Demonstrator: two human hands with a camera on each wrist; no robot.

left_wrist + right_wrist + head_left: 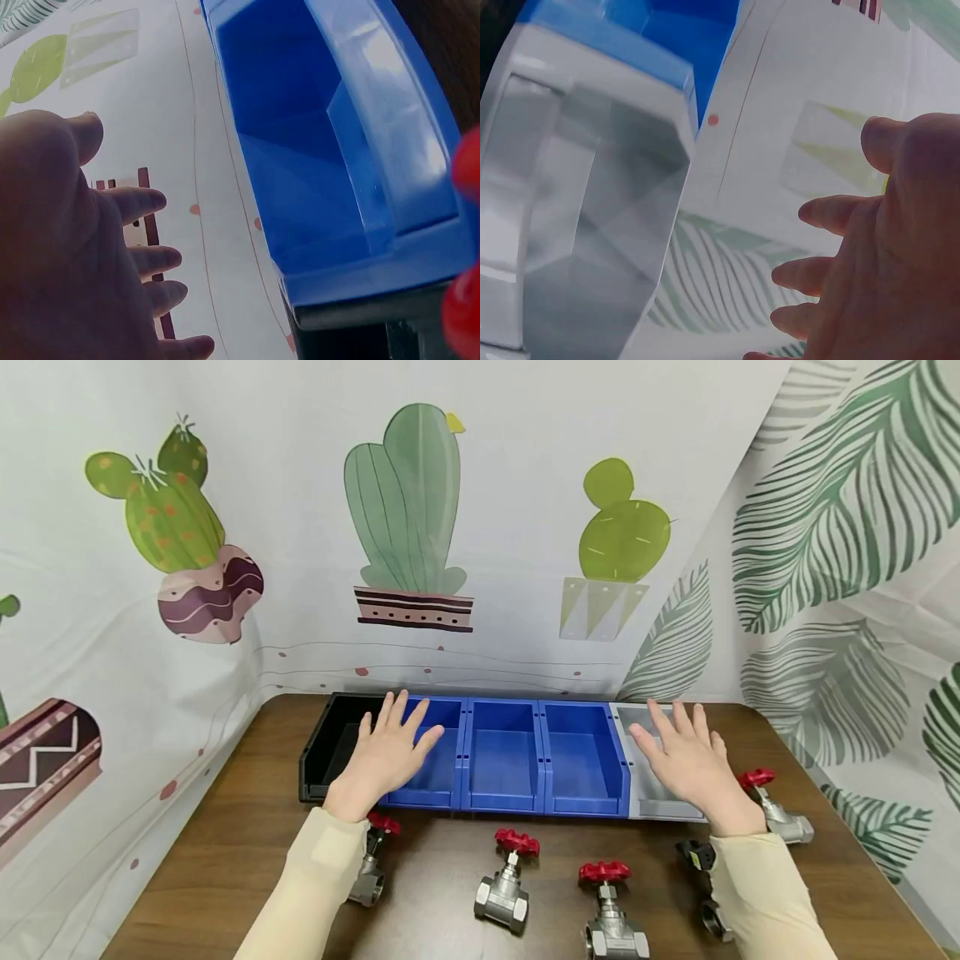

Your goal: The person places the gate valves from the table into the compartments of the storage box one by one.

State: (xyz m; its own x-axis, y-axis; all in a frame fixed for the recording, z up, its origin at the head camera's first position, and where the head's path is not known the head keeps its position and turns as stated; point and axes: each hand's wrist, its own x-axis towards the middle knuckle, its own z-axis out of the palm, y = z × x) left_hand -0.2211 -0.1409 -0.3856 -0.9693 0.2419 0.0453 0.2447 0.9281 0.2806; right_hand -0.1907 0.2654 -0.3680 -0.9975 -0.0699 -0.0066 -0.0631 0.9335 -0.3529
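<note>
My left hand (386,764) hovers with spread, straight fingers over the black bin (337,747) and the leftmost blue bin (442,764), holding nothing. Over the grey bin (647,789) my right hand (690,764) is likewise spread and bare. Two more blue bins stand between the hands, a middle one (504,764) and a right one (585,764). The left wrist view shows the hand apart from the blue bin (300,180); in the right wrist view the fingers are clear of the grey bin (615,195).
Metal valves with red handwheels lie in front of the bins: a left one (367,881), a central one (504,895) and one nearer the front (611,927). Another valve (783,822) lies at far right. A black-handled fitting (701,856) is partly behind the right sleeve.
</note>
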